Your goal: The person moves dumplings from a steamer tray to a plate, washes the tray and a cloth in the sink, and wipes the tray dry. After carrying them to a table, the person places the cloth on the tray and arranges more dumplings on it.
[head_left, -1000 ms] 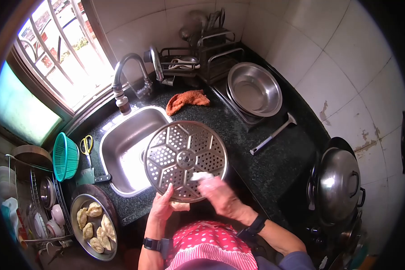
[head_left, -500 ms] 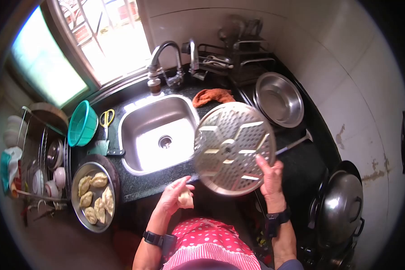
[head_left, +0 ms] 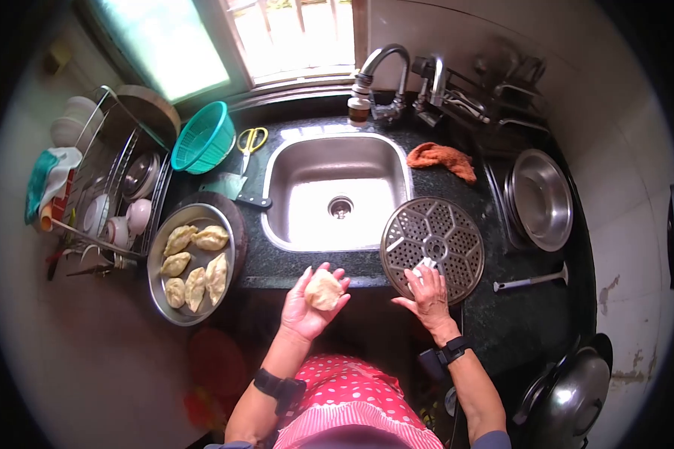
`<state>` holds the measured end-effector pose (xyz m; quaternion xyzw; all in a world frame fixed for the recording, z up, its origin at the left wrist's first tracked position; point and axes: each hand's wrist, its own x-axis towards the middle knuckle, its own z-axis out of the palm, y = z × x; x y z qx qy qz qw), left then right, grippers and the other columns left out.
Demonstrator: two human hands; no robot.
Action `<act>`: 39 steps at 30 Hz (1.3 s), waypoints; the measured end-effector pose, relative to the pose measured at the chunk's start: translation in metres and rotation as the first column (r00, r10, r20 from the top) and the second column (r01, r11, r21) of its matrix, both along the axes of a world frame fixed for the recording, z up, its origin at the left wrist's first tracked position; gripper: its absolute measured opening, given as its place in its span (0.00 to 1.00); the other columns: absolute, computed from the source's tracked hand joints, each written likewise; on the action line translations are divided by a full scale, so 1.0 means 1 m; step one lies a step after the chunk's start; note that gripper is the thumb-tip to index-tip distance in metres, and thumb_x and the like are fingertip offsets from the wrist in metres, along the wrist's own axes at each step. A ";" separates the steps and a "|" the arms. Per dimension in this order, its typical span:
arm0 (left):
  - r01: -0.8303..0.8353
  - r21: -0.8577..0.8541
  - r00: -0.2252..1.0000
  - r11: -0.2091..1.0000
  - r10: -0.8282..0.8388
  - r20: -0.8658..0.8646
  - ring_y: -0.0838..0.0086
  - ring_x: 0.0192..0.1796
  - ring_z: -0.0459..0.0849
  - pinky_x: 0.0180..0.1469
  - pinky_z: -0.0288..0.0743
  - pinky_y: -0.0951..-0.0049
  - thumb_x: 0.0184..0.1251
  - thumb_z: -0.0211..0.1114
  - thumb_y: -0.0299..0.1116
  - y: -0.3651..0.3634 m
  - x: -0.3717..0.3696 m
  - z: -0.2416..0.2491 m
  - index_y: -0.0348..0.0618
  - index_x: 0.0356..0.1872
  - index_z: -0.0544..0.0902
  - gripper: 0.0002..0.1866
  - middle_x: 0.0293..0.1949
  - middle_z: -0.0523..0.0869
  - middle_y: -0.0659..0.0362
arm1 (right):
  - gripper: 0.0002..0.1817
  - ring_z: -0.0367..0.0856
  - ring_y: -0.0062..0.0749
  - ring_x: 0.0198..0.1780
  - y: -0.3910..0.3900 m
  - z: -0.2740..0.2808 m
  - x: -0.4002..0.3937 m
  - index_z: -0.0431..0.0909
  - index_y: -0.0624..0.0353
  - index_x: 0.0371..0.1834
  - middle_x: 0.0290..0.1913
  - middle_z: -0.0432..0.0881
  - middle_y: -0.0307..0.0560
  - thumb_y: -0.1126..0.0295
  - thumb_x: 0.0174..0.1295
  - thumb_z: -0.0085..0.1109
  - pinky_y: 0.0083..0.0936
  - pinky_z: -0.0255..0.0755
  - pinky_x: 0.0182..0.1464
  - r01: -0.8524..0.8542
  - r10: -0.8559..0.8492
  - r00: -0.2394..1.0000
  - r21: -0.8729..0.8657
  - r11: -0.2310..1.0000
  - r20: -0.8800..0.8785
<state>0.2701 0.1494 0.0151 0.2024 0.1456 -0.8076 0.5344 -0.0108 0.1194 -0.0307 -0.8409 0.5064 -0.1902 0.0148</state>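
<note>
A pale, plump dumpling [head_left: 323, 290] rests in my left hand [head_left: 307, 310], which is palm up with the fingers curled round it, in front of the sink. A round perforated metal steamer plate [head_left: 448, 238] lies on the dark counter right of the sink. Over its front edge is my right hand [head_left: 428, 294], palm down with the fingers spread, touching the plate and gripping nothing. At the left, a round metal pan [head_left: 161, 283] holds several similar dumplings [head_left: 195, 288].
Around the sink [head_left: 299, 224] are a green basket [head_left: 204, 138], yellow-handled scissors [head_left: 250, 146], a cleaver [head_left: 228, 185] and an orange cloth [head_left: 442, 159]. Metal bowls [head_left: 543, 200] and a long-handled utensil [head_left: 532, 280] are at the right; a dish rack [head_left: 116, 172] stands far left.
The steamer plate has gone from tilted in my right hand to flat on the counter, and that hand has let go. My left hand has turned palm up. The view has shifted left.
</note>
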 end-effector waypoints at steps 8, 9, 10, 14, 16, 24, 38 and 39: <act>-0.023 -0.103 0.962 0.994 0.050 0.270 0.54 0.54 0.81 0.52 0.84 0.58 0.62 0.59 0.17 -0.019 -0.007 -0.002 0.40 0.62 0.67 0.26 0.57 0.76 0.43 | 0.11 0.78 0.25 0.30 -0.034 -0.014 0.007 0.79 0.58 0.44 0.30 0.78 0.41 0.71 0.59 0.65 0.22 0.75 0.32 0.063 -0.497 0.434 0.525 0.849 0.751; -0.012 -0.118 0.941 0.993 0.051 0.333 0.57 0.50 0.83 0.50 0.85 0.59 0.63 0.58 0.17 -0.022 -0.008 -0.003 0.39 0.61 0.68 0.24 0.56 0.77 0.45 | 0.11 0.77 0.21 0.28 -0.039 0.006 0.022 0.78 0.58 0.46 0.30 0.79 0.39 0.71 0.61 0.62 0.20 0.74 0.29 -0.069 -0.618 0.191 0.639 0.766 0.762; 0.002 -0.079 0.910 0.997 0.030 0.414 0.66 0.41 0.85 0.41 0.86 0.69 0.65 0.59 0.20 -0.028 -0.009 -0.004 0.38 0.59 0.69 0.21 0.52 0.80 0.47 | 0.11 0.76 0.17 0.26 -0.042 0.034 0.034 0.77 0.59 0.48 0.29 0.79 0.38 0.72 0.64 0.60 0.17 0.73 0.26 -0.221 -0.729 -0.046 0.705 0.674 0.683; -0.061 0.054 0.902 0.997 0.032 0.431 0.83 0.23 0.73 0.19 0.67 0.86 0.70 0.62 0.32 -0.061 -0.007 -0.007 0.39 0.51 0.73 0.14 0.32 0.80 0.57 | 0.14 0.80 0.22 0.33 -0.052 0.056 0.078 0.75 0.62 0.52 0.34 0.79 0.42 0.74 0.64 0.59 0.21 0.82 0.32 -0.462 -0.728 -0.133 0.608 0.646 0.673; -0.061 0.122 0.901 0.991 0.002 0.434 0.86 0.18 0.67 0.14 0.55 0.86 0.71 0.62 0.42 -0.077 0.004 -0.013 0.40 0.43 0.76 0.15 0.21 0.72 0.64 | 0.13 0.80 0.24 0.33 -0.057 0.045 0.096 0.76 0.65 0.50 0.35 0.79 0.43 0.73 0.64 0.59 0.22 0.84 0.34 -0.357 -0.710 0.012 0.667 0.654 0.704; -0.223 0.272 0.839 0.936 0.042 0.543 0.82 0.10 0.56 0.11 0.46 0.80 0.69 0.50 0.64 -0.159 0.024 -0.024 0.49 0.23 0.67 0.29 0.16 0.65 0.65 | 0.12 0.76 0.17 0.23 -0.074 0.024 0.141 0.81 0.64 0.36 0.26 0.76 0.36 0.64 0.65 0.63 0.16 0.74 0.21 -0.206 -0.660 0.407 0.767 0.608 0.632; 0.042 0.136 0.664 0.990 -0.129 0.737 0.78 0.21 0.79 0.19 0.74 0.76 0.70 0.61 0.46 -0.193 0.038 -0.058 0.40 0.41 0.82 0.17 0.25 0.82 0.61 | 0.21 0.77 0.24 0.39 -0.091 0.054 0.145 0.68 0.63 0.56 0.43 0.76 0.45 0.76 0.58 0.58 0.21 0.75 0.42 -0.139 -0.658 0.380 0.743 0.654 0.650; 0.114 0.059 0.714 0.992 -0.123 0.689 0.76 0.27 0.82 0.27 0.79 0.74 0.67 0.63 0.37 -0.187 0.043 -0.068 0.42 0.44 0.82 0.11 0.28 0.81 0.63 | 0.25 0.73 0.26 0.50 -0.092 0.058 0.126 0.66 0.62 0.57 0.50 0.72 0.47 0.80 0.53 0.52 0.22 0.69 0.53 -0.179 -0.630 0.356 0.712 0.679 0.690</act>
